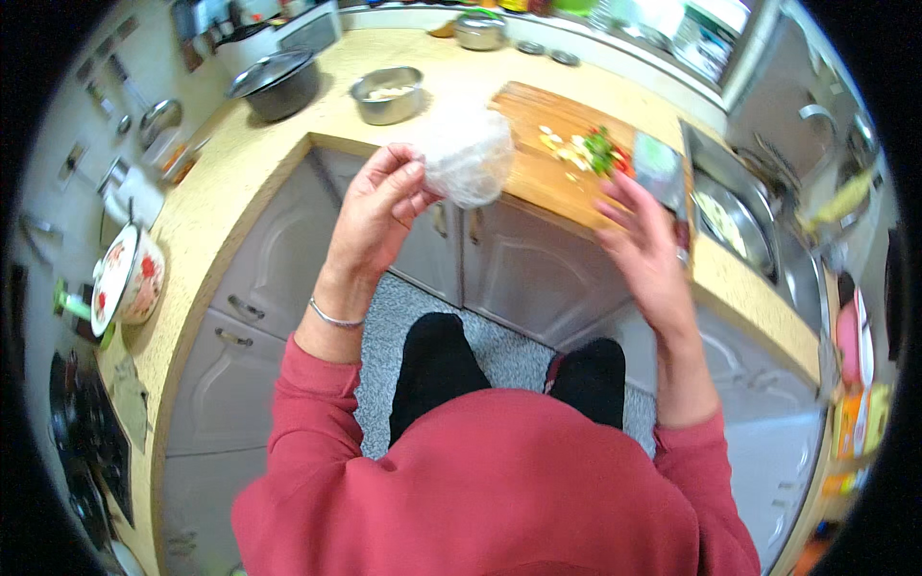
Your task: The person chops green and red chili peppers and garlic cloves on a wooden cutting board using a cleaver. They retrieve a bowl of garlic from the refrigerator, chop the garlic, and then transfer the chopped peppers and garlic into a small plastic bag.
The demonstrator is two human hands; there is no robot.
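A clear, crumpled plastic bag [472, 162] hangs in the air, pinched between the thumb and fingers of my left hand [385, 194]. My right hand [641, 237], slightly blurred, is raised with fingers apart and holds nothing, over the front edge of a wooden cutting board [533, 176]. Chopped pale pieces [569, 149], green pieces [598, 150] and red pieces [622, 163] lie on the board. A translucent container [657, 165] with a greenish top is at the board's right end. A steel bowl [389, 108] with pale pieces in it stands left of the board.
A dark lidded pot [281, 86] stands at the back left, a steel pot [480, 32] by the window. At right is a sink [756, 165] holding a metal bowl [735, 223]. A floral enamel pot [140, 281] and a black cooktop [94, 425] are at left.
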